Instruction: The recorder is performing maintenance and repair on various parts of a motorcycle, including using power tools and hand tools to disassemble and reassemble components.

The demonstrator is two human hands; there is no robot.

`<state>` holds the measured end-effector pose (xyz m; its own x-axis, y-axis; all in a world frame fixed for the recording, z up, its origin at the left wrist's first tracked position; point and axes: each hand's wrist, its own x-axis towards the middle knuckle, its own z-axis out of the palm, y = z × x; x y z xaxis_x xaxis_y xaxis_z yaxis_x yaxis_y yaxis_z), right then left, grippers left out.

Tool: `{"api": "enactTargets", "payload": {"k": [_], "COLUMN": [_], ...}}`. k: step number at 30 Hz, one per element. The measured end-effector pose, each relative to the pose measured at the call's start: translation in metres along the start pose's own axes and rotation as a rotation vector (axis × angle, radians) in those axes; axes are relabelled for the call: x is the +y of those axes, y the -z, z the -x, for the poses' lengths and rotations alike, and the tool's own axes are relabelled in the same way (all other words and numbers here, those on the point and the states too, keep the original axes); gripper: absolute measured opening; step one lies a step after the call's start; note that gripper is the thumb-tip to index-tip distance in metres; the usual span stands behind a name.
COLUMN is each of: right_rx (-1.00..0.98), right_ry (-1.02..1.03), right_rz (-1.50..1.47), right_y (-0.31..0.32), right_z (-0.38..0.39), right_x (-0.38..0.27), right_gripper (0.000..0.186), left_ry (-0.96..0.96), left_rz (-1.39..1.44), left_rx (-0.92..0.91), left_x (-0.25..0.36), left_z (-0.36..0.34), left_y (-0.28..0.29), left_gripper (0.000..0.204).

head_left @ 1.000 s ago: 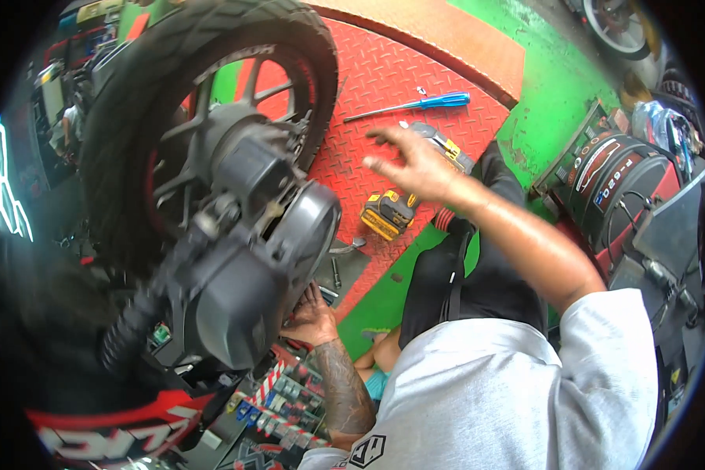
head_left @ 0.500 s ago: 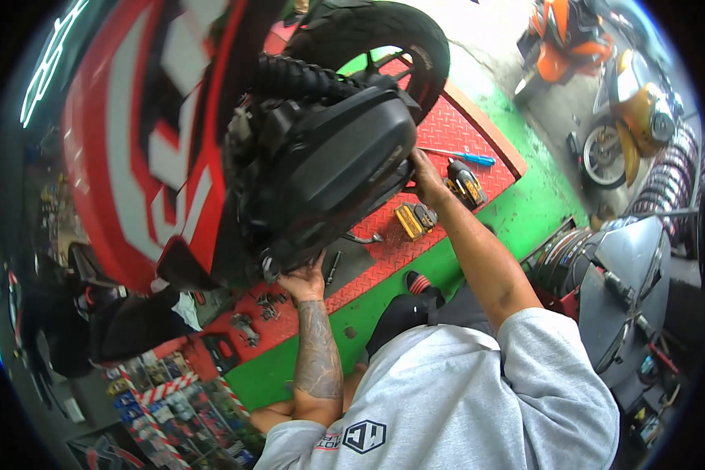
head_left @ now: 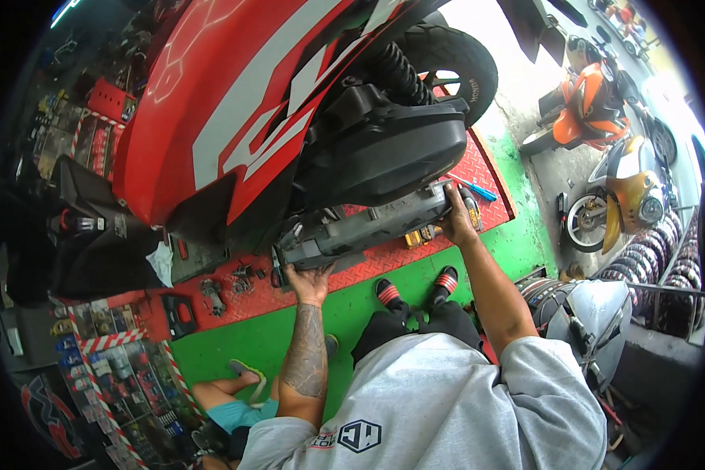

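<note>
Both hands hold a long grey transmission cover (head_left: 376, 223), apart from the scooter and just below its black engine casing (head_left: 384, 153). My left hand (head_left: 309, 283) supports its left end from beneath, palm up and fingers curled under the edge. At the other end, my right hand (head_left: 455, 221) grips the rim, the thumb along the top. The scooter's red and white body panel (head_left: 211, 102) leans over at upper left, with the rear wheel (head_left: 474, 90) behind the casing. Where the cover hangs over the platform, it partly hides a yellow and black power tool (head_left: 420, 236).
On the red tread-plate platform (head_left: 489, 160) lie a blue-handled screwdriver (head_left: 478, 190), loose metal parts (head_left: 239, 280) and a black case (head_left: 178, 315). A seated person's turquoise shorts (head_left: 243, 405) show at lower left. Parked motorcycles (head_left: 591, 106) and stacked tyres (head_left: 642, 251) stand right.
Half a second ago both hands were up against the casing's underside. Now the grey cover shows between them, lower and nearer me. My view has shifted, bringing more floor into sight.
</note>
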<state>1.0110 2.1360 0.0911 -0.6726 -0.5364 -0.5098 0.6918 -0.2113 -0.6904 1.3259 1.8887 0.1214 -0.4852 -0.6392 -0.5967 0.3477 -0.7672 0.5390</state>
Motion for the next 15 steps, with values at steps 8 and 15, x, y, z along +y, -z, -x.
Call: {"api": "enactTargets", "payload": {"k": [8,15], "right_rx": [-0.029,0.062], "right_ry": [-0.051,0.073], "right_rz": [-0.202,-0.196], "right_y": [-0.004,-0.004], "right_z": [-0.006,-0.036], "right_x": [0.007,0.036], "right_gripper": [0.064,0.088], "left_ry": [-0.055,-0.222], "left_rz": [0.003,-0.101], "left_rx": [-0.009,-0.093], "left_x": [0.000,0.024], "left_z": [-0.005,-0.042], "left_y": [0.012,0.003], "left_gripper": [0.089,0.086]}}
